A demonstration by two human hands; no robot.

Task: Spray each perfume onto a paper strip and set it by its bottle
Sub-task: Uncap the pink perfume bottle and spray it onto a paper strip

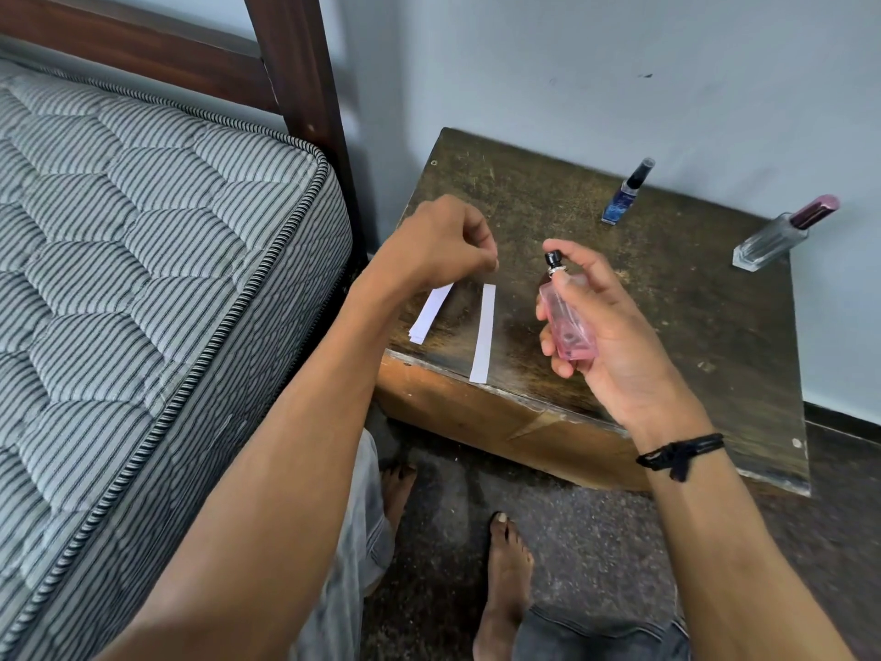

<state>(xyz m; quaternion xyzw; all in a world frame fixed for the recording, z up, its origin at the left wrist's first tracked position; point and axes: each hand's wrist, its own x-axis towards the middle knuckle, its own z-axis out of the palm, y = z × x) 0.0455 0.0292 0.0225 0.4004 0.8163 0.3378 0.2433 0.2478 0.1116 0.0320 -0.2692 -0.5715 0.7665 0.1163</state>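
Note:
My right hand (615, 336) grips a pink perfume bottle (569, 322) over the front of the worn wooden table (691, 317), forefinger curved over its black spray head, nozzle facing left. My left hand (443, 240) hovers to the left of the nozzle with fingers curled and fingertips pinched together. Just below those fingertips, a white paper strip (482, 333) runs down to the table's front edge; a small gap shows between it and the fingers. A small stack of paper strips (431, 313) lies further left, partly under my left wrist.
A blue perfume bottle (624, 195) with a dark cap stands at the back of the table. A clear bottle with a mauve cap (782, 236) stands at the back right corner. A striped mattress (143, 279) and dark bed post (305, 73) border the left. My bare feet (505, 574) are below.

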